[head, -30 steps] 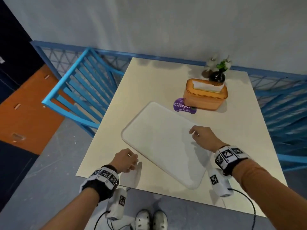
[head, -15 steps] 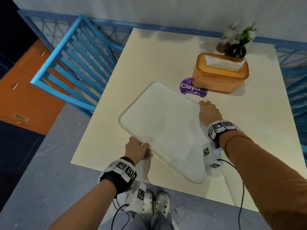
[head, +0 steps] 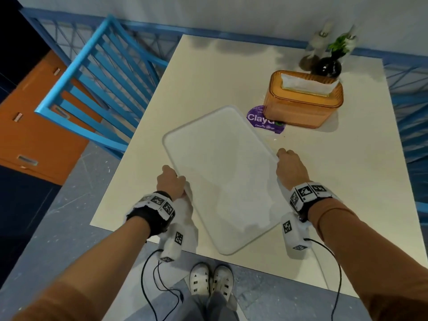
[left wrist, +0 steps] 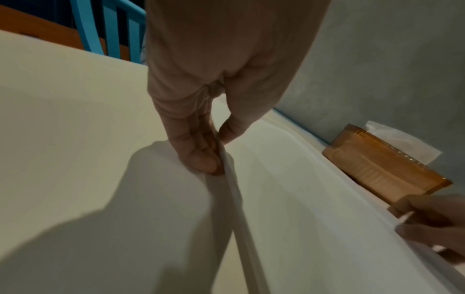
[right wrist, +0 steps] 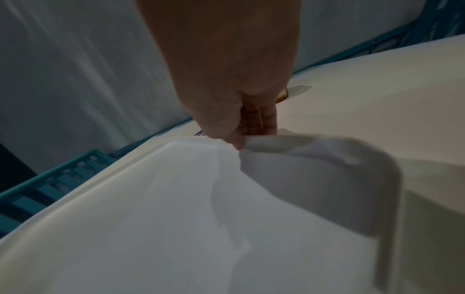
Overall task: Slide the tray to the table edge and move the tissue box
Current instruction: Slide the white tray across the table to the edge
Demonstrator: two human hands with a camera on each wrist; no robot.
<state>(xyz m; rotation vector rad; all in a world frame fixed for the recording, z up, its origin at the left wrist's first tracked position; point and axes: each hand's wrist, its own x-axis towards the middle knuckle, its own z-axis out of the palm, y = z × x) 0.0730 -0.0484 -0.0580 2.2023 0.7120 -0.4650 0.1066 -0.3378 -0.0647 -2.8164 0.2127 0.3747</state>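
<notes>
A white rectangular tray (head: 222, 172) lies slanted on the cream table (head: 208, 72), one corner near the front edge. My left hand (head: 172, 180) pinches the tray's left rim (left wrist: 227, 165), thumb inside and fingers outside. On the opposite side, my right hand (head: 288, 167) pinches the right rim (right wrist: 241, 142) the same way. The orange tissue box (head: 303, 98), with a white tissue sticking out, stands beyond the tray's far corner; it also shows in the left wrist view (left wrist: 382, 165).
A purple round sticker (head: 261, 120) lies partly under the tissue box. A black vase with a green plant (head: 330, 63) and a clear bottle (head: 317, 45) stand at the back right. A blue chair (head: 92, 89) stands left of the table. My white shoes (head: 210, 281) are below the front edge.
Both hands went from hovering near the tray to pinching its two long rims. The left hand moved up along the left rim; the tray has shifted little.
</notes>
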